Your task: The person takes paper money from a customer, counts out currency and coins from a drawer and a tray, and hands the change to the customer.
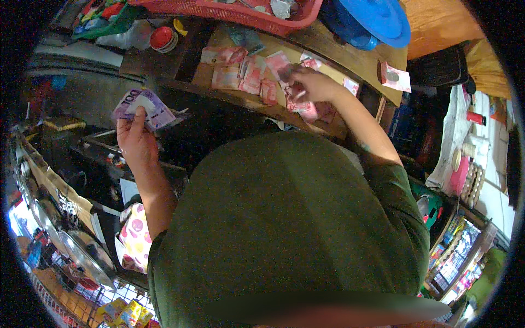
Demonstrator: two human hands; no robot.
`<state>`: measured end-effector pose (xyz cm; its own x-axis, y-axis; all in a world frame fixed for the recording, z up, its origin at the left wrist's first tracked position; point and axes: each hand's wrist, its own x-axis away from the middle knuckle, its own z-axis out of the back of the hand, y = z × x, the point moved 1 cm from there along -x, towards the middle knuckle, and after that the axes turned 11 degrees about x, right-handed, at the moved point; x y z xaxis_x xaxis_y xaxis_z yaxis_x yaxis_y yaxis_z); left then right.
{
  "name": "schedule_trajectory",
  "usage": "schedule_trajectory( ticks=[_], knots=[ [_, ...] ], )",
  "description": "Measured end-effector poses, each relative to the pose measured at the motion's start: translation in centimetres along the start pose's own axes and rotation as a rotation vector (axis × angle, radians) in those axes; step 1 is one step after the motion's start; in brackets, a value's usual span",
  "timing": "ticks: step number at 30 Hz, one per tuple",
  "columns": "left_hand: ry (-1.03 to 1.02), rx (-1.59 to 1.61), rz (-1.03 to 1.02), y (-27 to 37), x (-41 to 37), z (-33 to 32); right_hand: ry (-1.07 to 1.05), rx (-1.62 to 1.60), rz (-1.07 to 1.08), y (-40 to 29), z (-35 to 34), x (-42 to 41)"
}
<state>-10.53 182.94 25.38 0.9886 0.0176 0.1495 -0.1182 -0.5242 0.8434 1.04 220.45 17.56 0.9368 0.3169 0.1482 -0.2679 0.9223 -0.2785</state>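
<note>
My left hand (137,137) is raised at the left, its thumb pressing purple banknotes (158,110) and a small white slip (140,104). My right hand (313,84) reaches into a wooden drawer (201,78) in front of me, blurred, with its fingers down among reddish banknotes. Whether those fingers grip a note is not clear. Several stacks of reddish banknotes (252,74) lie in the drawer to the left of this hand, and one folded note (302,107) lies just below it. A bluish-green note (246,40) is at the drawer's back.
A red plastic basket (246,18) holding coins stands behind the drawer. A blue plastic lid (377,18) lies to its right, near a banknote with coins (396,77) on the wooden tabletop. Stacked red-and-white bowls (163,39) stand at the upper left.
</note>
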Motion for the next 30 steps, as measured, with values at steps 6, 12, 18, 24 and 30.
schedule_trajectory(
  ticks=[6, 12, 18, 24, 30],
  knots=[
    [-0.205, -0.062, 0.051, -1.1, -1.1, -1.1, -0.038, -0.097, -0.292, 0.7, -0.4, 2.1],
    [-0.594, -0.418, 0.071, -2.1, 0.6, -7.8, 0.452, -0.216, -0.548, -2.0, 3.4, 1.3],
    [-1.164, -0.581, -0.106, -5.7, 2.3, -15.9, 0.616, -0.228, -0.341, -5.8, 6.0, 0.4],
    [-1.242, -0.745, -0.188, -8.5, 2.9, -17.6, 0.601, -0.807, -0.439, -5.9, 8.9, 2.1],
    [-1.187, -0.89, -0.205, -9.5, 1.9, -17.1, 0.749, -0.503, -0.547, -3.8, 9.0, 5.1]
  ],
)
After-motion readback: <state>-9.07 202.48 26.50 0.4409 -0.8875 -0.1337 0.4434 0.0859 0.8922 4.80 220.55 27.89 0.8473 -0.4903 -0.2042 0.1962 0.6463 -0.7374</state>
